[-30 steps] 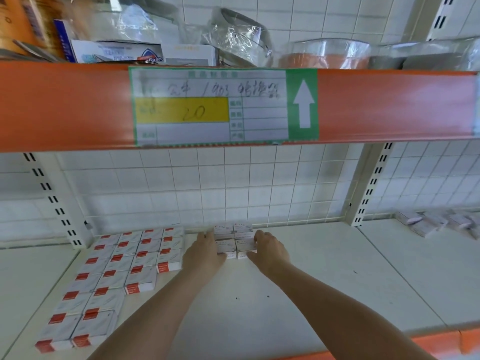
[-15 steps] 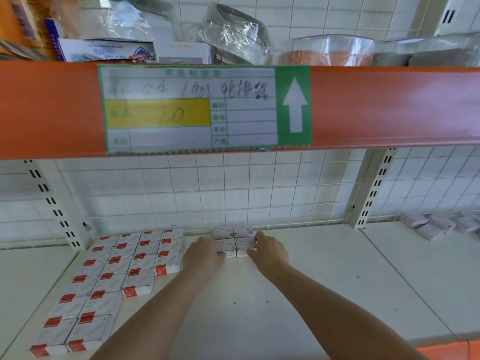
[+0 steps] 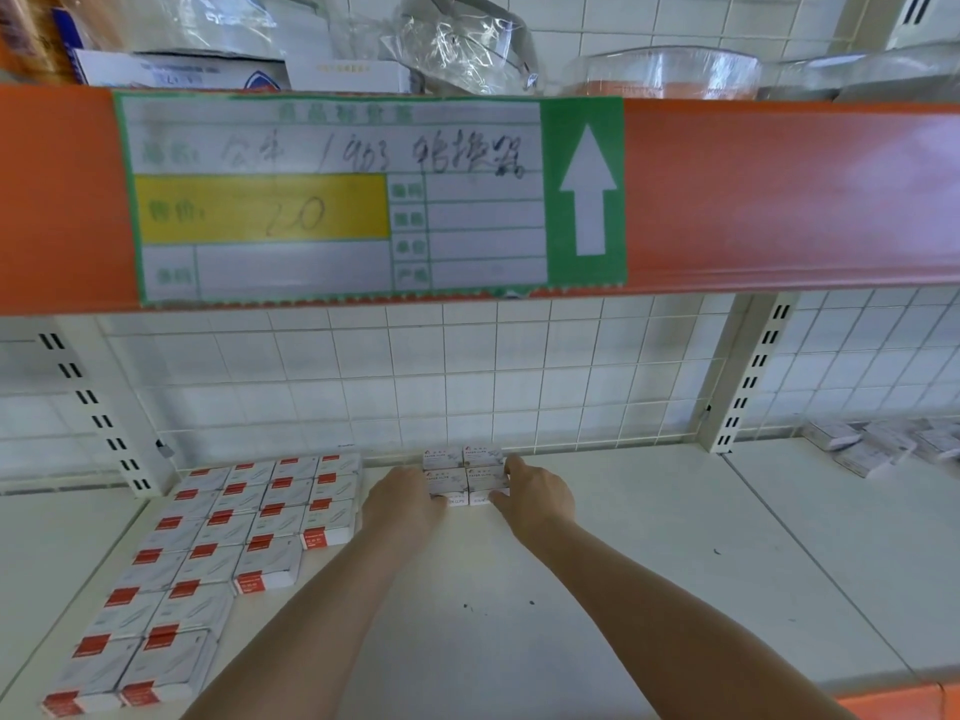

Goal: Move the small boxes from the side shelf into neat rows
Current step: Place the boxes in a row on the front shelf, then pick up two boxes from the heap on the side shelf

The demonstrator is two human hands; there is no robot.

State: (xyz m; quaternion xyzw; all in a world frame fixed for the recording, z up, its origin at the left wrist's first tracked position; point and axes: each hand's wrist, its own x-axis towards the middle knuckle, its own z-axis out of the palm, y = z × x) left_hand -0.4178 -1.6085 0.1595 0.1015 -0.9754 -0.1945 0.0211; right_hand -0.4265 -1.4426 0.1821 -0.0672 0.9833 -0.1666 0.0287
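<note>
Both hands [image 3: 402,498] [image 3: 537,493] press small boxes [image 3: 464,476] together.

Small boxes [image 3: 464,476]: I count four white cartons printed "PAPER CLIPS", lying flat in a two-by-two block, sides touching, at the back of the shelf just in front of the wire grid. More small white boxes in a loose pile [image 3: 883,444] lie on the side shelf, far right, askew and partly overlapping; print too blurred to read.
</note>
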